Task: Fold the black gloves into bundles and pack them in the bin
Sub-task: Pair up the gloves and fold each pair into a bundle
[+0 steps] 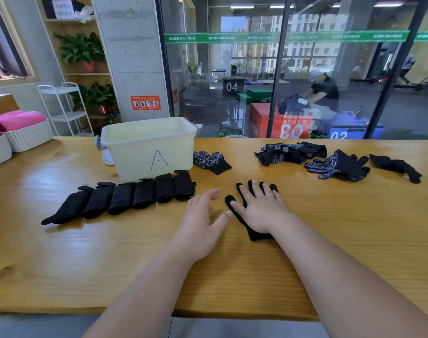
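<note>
A black glove [253, 234] lies flat on the wooden table [86, 259], fingers spread, and my right hand [259, 208] presses flat on top of it. My left hand [200, 220] hovers open just to its left, thumb close to the glove's thumb. Several folded black bundles [125, 197] lie in a row in front of the pale yellow bin [149, 147] marked "A". Loose gloves lie farther back: a single one [211, 161] beside the bin, a pile [289, 152], another pile [338, 165] and one at the far right [395, 167].
White woven baskets [25, 137] holding pink rolled towels stand at the table's left end. A small white and grey object [103, 152] stands behind the bin's left side. A glass wall runs behind the table.
</note>
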`<state>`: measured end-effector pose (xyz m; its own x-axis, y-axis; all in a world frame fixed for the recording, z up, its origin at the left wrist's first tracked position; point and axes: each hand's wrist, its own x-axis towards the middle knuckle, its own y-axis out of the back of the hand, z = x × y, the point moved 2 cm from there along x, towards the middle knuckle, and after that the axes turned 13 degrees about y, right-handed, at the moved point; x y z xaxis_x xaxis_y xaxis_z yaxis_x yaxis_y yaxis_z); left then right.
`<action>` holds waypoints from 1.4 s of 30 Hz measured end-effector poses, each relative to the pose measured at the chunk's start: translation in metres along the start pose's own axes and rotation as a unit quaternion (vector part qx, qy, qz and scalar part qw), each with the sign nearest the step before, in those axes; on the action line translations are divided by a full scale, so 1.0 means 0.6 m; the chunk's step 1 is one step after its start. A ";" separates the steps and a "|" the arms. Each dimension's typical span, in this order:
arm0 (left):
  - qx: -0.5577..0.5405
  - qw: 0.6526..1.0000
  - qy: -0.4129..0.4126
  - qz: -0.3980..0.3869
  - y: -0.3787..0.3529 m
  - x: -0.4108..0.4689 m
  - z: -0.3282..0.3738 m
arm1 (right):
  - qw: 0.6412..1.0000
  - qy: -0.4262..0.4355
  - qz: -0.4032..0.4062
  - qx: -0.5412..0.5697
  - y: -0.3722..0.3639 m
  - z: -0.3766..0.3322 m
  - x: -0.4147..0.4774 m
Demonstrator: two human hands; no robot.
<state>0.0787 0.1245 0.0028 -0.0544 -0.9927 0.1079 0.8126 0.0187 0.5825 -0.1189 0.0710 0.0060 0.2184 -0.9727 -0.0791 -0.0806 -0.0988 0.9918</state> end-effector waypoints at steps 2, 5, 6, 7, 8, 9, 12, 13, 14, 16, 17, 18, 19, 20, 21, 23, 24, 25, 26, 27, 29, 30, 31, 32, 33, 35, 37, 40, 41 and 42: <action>0.001 1.000 0.000 0.008 0.001 -0.001 -0.001 | 1.000 0.005 0.002 0.003 -0.004 -0.007 -0.014; 0.005 1.000 0.002 0.014 0.000 0.000 0.001 | 1.000 0.016 -0.004 0.002 -0.012 -0.024 -0.043; 0.008 1.000 0.001 0.016 -0.001 0.001 0.002 | 1.000 0.016 -0.009 -0.002 -0.012 -0.030 -0.051; 0.013 1.000 -0.002 0.018 -0.002 0.001 0.003 | 1.000 0.017 -0.012 -0.008 -0.012 -0.035 -0.058; 0.018 1.000 -0.005 0.020 -0.003 0.002 0.004 | 1.000 0.020 -0.011 -0.017 -0.011 -0.041 -0.062; 0.023 0.999 -0.008 0.022 -0.004 0.003 0.004 | 0.999 0.027 -0.006 -0.025 -0.010 -0.046 -0.064; 0.037 0.999 -0.013 0.028 -0.005 0.002 0.003 | 0.999 0.041 0.004 -0.001 -0.014 -0.056 -0.059; 0.041 0.999 -0.015 0.031 -0.005 0.001 0.003 | 0.999 0.038 0.005 0.006 -0.015 -0.056 -0.055; 0.045 0.998 -0.018 0.034 -0.004 0.000 0.003 | 0.999 0.034 0.003 0.010 -0.016 -0.056 -0.049; 0.063 0.997 -0.029 0.036 -0.003 -0.004 0.004 | 0.999 0.041 0.004 0.031 -0.011 -0.054 -0.041; 0.076 0.996 -0.038 0.035 -0.003 -0.005 0.005 | 0.997 0.054 0.015 0.056 -0.006 -0.052 -0.040; 0.091 0.994 -0.051 0.033 -0.004 -0.007 0.006 | 0.993 0.068 0.034 0.089 0.000 -0.050 -0.043; 0.108 0.991 -0.066 0.031 -0.005 -0.008 0.007 | 0.988 0.079 0.061 0.116 0.007 -0.043 -0.049; 0.127 0.988 -0.079 0.027 -0.007 -0.009 0.009 | 0.984 0.085 0.090 0.129 0.014 -0.034 -0.058; 0.148 0.985 -0.088 0.020 -0.009 -0.010 0.011 | 0.982 0.086 0.114 0.124 0.019 -0.023 -0.070; 0.199 0.975 -0.098 0.002 -0.016 -0.012 0.014 | 0.985 0.082 0.126 0.088 0.018 0.005 -0.097; 0.227 0.969 -0.101 -0.005 -0.021 -0.012 0.015 | 0.988 0.085 0.106 0.068 0.013 0.016 -0.110; 0.252 0.962 -0.104 -0.010 -0.026 -0.012 0.015 | 0.991 0.095 0.074 0.052 0.006 0.025 -0.123; 0.269 0.957 -0.104 -0.014 -0.029 -0.012 0.015 | 0.992 0.109 0.043 0.042 -0.003 0.031 -0.132; 0.276 0.956 -0.101 -0.017 -0.032 -0.012 0.015 | 0.991 0.121 0.028 0.043 -0.011 0.036 -0.140; 0.278 0.955 -0.098 -0.023 -0.034 -0.010 0.013 | 0.988 0.130 0.050 0.063 -0.016 0.047 -0.152; 0.275 0.956 -0.099 -0.023 -0.031 -0.011 0.012 | 0.987 0.130 0.071 0.066 -0.014 0.051 -0.158; 0.264 0.959 -0.102 -0.024 -0.028 -0.011 0.011 | 0.986 0.131 0.084 0.061 -0.012 0.054 -0.165; 0.243 0.964 -0.106 -0.030 -0.024 -0.013 0.010 | 0.986 0.133 0.086 0.055 -0.011 0.057 -0.172; 0.220 0.968 -0.110 -0.040 -0.021 -0.015 0.011 | 0.987 0.135 0.077 0.050 -0.013 0.059 -0.178; 0.200 0.970 -0.120 -0.067 -0.015 -0.020 0.014 | 0.988 0.135 0.058 0.046 -0.016 0.059 -0.186; 0.205 0.968 -0.112 -0.088 -0.016 -0.020 0.016 | 0.988 0.130 0.069 0.053 -0.018 0.059 -0.186; 0.167 0.976 -0.117 -0.072 -0.013 -0.014 0.012 | 0.979 0.134 0.120 0.098 -0.011 0.061 -0.183; 0.146 0.979 -0.128 -0.059 -0.010 -0.014 0.011 | 0.972 0.141 0.137 0.132 -0.009 0.065 -0.183; 0.123 0.981 -0.140 -0.048 -0.007 -0.016 0.011 | 0.963 0.151 0.150 0.166 -0.008 0.069 -0.185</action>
<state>0.0721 0.1344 0.0046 -0.3100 -0.9199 0.2403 0.6336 -0.0115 0.7735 -0.1831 0.1709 0.0060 0.4061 -0.8668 0.2893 -0.4799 0.0671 0.8748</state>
